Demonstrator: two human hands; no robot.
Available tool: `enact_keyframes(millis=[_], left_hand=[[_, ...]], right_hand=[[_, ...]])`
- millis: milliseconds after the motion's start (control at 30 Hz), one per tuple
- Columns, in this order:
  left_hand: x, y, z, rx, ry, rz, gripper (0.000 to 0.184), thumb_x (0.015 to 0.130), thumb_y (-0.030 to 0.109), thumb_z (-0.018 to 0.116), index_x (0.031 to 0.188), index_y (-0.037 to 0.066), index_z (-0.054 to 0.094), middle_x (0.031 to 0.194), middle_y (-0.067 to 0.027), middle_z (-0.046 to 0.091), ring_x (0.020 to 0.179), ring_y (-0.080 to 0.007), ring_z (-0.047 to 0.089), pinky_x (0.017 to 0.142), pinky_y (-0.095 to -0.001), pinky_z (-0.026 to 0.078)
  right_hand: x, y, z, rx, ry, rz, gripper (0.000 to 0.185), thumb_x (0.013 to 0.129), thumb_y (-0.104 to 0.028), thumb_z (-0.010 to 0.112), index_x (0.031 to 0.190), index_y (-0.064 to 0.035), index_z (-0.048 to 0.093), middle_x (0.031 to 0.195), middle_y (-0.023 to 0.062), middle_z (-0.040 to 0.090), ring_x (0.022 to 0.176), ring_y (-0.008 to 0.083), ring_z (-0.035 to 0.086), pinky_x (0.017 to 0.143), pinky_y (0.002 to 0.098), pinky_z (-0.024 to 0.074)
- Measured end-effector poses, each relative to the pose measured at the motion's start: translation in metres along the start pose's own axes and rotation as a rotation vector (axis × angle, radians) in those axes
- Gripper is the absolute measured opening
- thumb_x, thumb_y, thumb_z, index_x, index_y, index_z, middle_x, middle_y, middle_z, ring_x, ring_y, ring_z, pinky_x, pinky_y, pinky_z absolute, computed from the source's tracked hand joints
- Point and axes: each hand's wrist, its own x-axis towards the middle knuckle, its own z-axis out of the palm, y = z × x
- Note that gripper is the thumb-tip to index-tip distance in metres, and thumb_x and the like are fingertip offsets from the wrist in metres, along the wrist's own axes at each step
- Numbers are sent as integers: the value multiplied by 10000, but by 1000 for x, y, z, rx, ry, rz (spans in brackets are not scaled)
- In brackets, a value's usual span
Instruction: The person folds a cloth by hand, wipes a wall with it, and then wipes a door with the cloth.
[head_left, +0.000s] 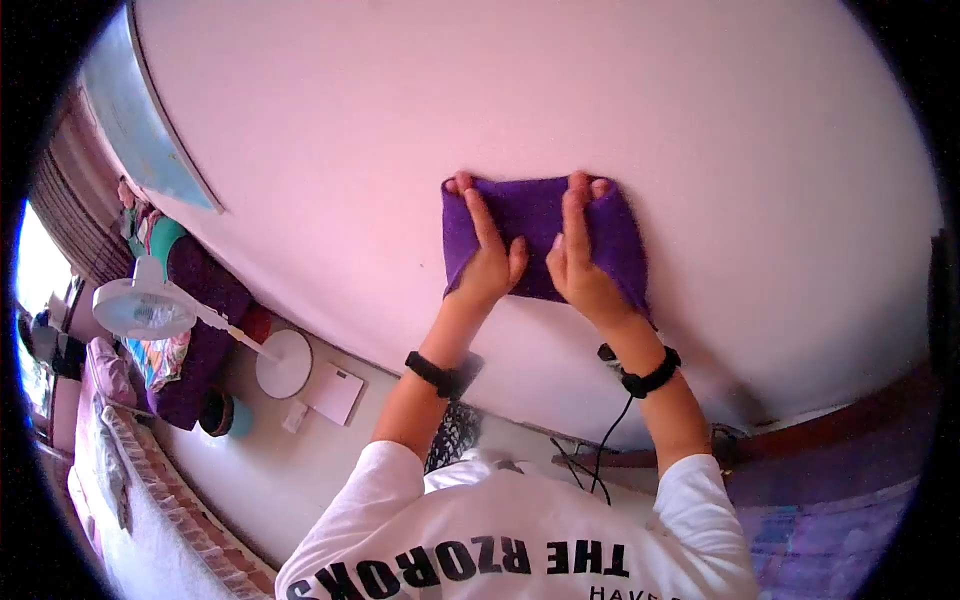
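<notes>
A purple cloth [535,215] is spread in front of the pale pink wall, its upper corners curled over at the fingertips. My left hand [485,262] is closed on its left part, with the index finger stretched upward and the other fingers partly hidden by the fabric. On the right part, my right hand [580,272] grips the cloth in much the same way, fingertips showing at the top edge. The thumbs lie on the near side of the fabric. Each wrist wears a black band, and a black cable hangs by the right one.
The pink wall [330,120] fills the view ahead, with a framed panel [160,120] at upper left. To the left stand a white fan [145,305], a dark purple sofa [205,280], a bin [225,412] and a bed [150,500]. A purple checked cover [830,530] lies at lower right.
</notes>
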Motion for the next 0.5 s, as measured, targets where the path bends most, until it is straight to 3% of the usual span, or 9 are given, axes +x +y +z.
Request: enact_keyframes(millis=[33,133,200,333,400,500], left_hand=[[-10,-3,1,16,18,13,786,710,117,459,1238,-127,-68,1314,-307,-7,1226,-433,-9,999,-458,15],[-36,-4,-2,58,-45,-109,776,721,116,438,1236,-122,-92,1312,-309,-25,1222,-440,-23,997,-461,4],[-50,-7,-4,43,-75,-131,769,724,109,428,1235,-120,-98,1312,-309,-34,1224,-435,-36,998,-456,-4],[-48,6,-16,-108,-115,-265,757,721,70,406,1230,-114,-124,1314,-297,-62,1230,-407,-77,1002,-428,-28],[-29,17,-22,-111,-96,-237,776,704,46,420,1227,-114,-130,1315,-292,-67,1236,-383,-87,1005,-412,-28],[-7,35,-14,-83,-78,-26,697,783,162,378,1252,-92,-69,1334,-260,-19,1240,-384,-26,1005,-431,-6]], right_hand=[[-7,3,3,-61,-138,-10,533,788,-36,368,1255,91,144,1296,223,241,1220,324,217,1014,390,155],[-18,-9,8,-96,-190,-16,528,789,-61,388,1244,100,174,1271,225,289,1202,308,266,1012,361,183],[-28,-17,15,-724,-459,-278,523,791,-74,400,1239,101,194,1242,222,337,1184,295,304,1008,330,204],[-38,-23,10,-682,-490,-226,560,776,-37,415,1256,90,156,1284,209,276,1213,299,245,1014,325,179],[-34,-20,1,296,-183,150,616,759,-6,440,1270,81,107,1327,191,192,1242,302,159,1018,332,145],[-35,-3,-24,233,-35,214,686,707,59,445,1278,72,64,1349,181,117,1252,295,114,1025,363,108]])
